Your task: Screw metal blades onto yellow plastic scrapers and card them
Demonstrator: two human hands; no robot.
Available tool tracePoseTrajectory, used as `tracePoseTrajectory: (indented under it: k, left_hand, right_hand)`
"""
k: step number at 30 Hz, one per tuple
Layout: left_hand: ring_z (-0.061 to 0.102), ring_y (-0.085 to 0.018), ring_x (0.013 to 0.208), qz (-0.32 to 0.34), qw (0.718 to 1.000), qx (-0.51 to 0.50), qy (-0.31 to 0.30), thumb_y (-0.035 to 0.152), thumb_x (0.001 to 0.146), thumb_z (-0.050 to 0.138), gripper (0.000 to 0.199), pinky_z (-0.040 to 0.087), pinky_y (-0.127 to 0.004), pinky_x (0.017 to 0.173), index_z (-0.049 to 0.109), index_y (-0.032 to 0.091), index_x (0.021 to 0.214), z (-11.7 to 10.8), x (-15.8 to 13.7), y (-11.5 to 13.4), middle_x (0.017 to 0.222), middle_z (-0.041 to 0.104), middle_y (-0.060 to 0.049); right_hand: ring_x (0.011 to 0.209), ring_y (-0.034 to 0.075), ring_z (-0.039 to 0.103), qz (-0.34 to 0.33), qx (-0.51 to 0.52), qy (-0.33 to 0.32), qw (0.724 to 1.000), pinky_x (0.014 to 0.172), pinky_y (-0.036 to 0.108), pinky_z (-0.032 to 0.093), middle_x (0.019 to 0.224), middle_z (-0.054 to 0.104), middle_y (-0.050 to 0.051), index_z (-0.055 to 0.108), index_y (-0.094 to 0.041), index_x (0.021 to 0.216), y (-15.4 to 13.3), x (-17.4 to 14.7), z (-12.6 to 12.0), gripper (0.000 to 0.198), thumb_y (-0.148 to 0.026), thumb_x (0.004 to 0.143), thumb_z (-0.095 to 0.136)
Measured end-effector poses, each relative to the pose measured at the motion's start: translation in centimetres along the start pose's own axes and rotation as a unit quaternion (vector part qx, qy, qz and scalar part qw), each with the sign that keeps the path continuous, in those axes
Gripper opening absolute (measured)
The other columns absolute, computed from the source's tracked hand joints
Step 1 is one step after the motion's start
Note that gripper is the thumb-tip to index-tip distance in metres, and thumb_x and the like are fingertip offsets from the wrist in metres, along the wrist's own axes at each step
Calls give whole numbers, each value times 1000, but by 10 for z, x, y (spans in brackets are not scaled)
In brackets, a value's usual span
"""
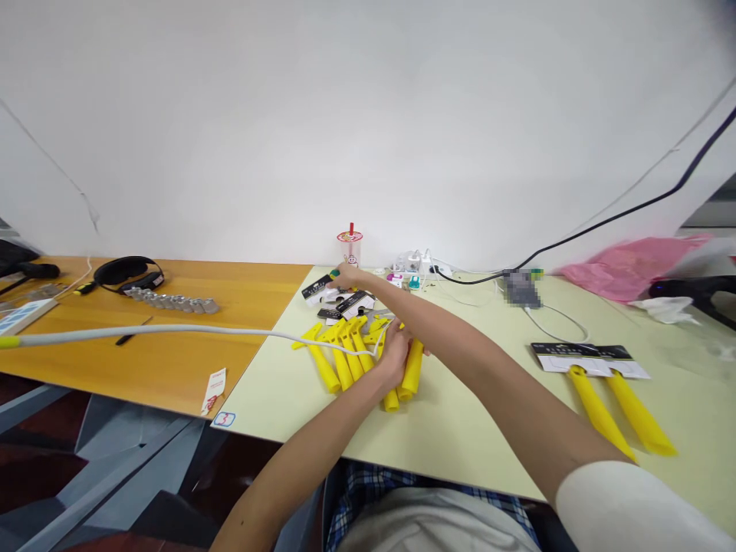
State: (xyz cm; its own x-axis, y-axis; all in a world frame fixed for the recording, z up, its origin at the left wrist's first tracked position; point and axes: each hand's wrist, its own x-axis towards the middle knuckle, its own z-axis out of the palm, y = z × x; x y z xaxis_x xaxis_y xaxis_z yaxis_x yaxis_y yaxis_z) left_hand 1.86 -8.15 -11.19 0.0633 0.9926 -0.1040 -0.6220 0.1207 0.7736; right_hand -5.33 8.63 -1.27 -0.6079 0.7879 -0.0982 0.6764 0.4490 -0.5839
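My left hand (395,351) is closed around a yellow plastic handle (412,372) at the right end of a pile on the pale table. More yellow handles (333,360) lie side by side just left of it, their thick ends toward me. My right arm crosses over the left. My right hand (348,276) is at the far side of the pile, fingers bent onto a black-and-white packaging card (316,287); its fingertips are small and partly hidden. Other packaging cards (356,303) lie between the two hands.
A clear cup with a red straw (350,247) stands by the wall. Two carded yellow-handled tools (601,406) lie at right. A white cable (172,330) hangs across the left side. Metal parts (172,300) and headphones (129,274) are on the orange table (247,291).
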Motion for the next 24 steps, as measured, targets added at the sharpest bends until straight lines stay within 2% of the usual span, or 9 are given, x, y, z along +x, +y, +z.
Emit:
tracePoseTrajectory:
  k: [2,5,7,10,14,17,19,22,24]
  left_hand:
    - [76,-23,82,-3,1000,-3,-10,29,67,92,47,51,-26,54,60,23,101,0,0,1,91,74,-5]
    - [78,-22,86,-6,1000,-5,-15,32,66,97,54,49,-23,50,56,23,100,1,0,4,99,72,-4]
    - [79,-23,88,-6,1000,-1,-26,34,65,99,56,50,-22,49,56,22,99,2,-2,7,103,72,-5]
    - [79,-22,88,-5,999,5,-43,35,65,99,55,50,-23,49,58,21,99,5,-7,10,110,73,-7]
    - [78,-22,87,10,999,19,-47,33,67,100,54,50,-23,50,59,21,100,10,-12,18,107,73,-6]
    - [77,-20,90,48,998,22,-46,32,72,97,48,48,-21,53,61,22,103,20,-8,33,111,76,-7]
    - [75,-17,89,89,995,19,-44,30,78,92,40,48,-19,55,62,22,104,33,0,48,117,78,-7]
    - [71,-13,82,149,988,5,-31,24,84,84,29,49,-19,58,63,23,104,61,19,75,122,80,-7]
    - [71,-12,82,178,984,-15,-14,22,87,80,25,52,-20,63,62,23,104,81,33,89,124,80,-8]
  right_hand:
    - [72,17,62,-25,20,87,996,66,29,51,82,70,3,65,-16,99,7,-18,-28,27,-36,94,83]
    - [91,19,64,-65,28,222,972,81,31,52,104,74,6,67,-17,109,29,-62,-73,22,-36,97,71]
    - [91,19,63,-147,69,356,920,82,31,51,107,75,5,69,-19,109,49,-101,-97,26,-35,90,78]
    - [73,14,56,-161,134,432,877,65,26,47,91,69,-1,70,-23,112,82,-169,-114,36,-39,85,86]
    - [48,9,42,-89,257,444,853,41,22,33,78,65,-4,66,-26,107,121,-245,-104,42,-51,84,91]
    - [41,8,38,-47,368,431,823,36,20,28,59,53,-10,64,-27,103,148,-272,-87,47,-54,80,95]
    - [42,9,44,-22,446,393,803,34,19,27,58,53,-8,66,-25,96,166,-276,-75,48,-52,75,99]
    - [53,11,63,15,553,331,764,34,16,27,73,65,-1,68,-21,92,186,-269,-57,46,-41,70,104]
    - [61,13,72,31,594,301,745,33,15,27,83,70,3,69,-20,91,194,-262,-46,42,-35,73,103]
